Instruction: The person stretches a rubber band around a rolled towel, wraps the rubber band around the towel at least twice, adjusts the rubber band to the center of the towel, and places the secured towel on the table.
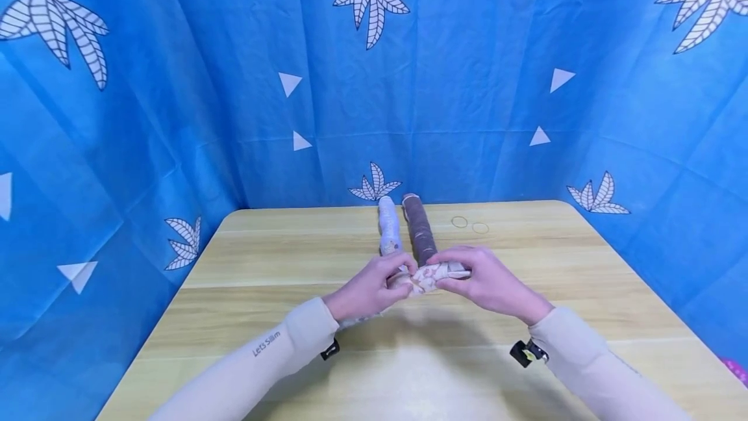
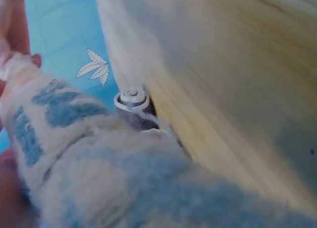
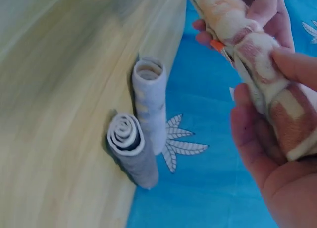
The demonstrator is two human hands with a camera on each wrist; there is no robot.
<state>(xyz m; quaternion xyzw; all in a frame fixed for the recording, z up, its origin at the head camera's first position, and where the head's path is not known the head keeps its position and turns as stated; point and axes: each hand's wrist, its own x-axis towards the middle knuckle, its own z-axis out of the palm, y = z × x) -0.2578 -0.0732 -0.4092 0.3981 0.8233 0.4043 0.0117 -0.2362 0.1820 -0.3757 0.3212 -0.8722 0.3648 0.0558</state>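
Two rolls are lying side by side beyond the hands, a pale roll [image 1: 389, 226] on the left and a dark roll [image 1: 419, 229] on the right, a narrow gap running between them. Both are pointing away from the person, their far ends showing against the curtain [image 1: 374, 102] at the table's far edge. Their near ends are sitting just behind the work; in the head view the hands and towel are partly covering them, and whether anything is touching there I cannot tell. Two thin bands [image 1: 452, 221] are lying flat to the right of the dark roll, near the far edge.

The patterned towel [image 1: 431, 277], bunched into a roll, is spanning both hands over the middle of the table [image 1: 263, 265]. The left hand [image 1: 371, 288] is gripping its left part, thumb and fingers clamped on the cloth; the right hand [image 1: 487, 281] is holding the other part, thumb on one side and fingers curling round the other.

Wood surface is stretching to the left and right of the hands and toward the person. The curtain is rising behind the far edge and hanging along both sides, bounding the space.
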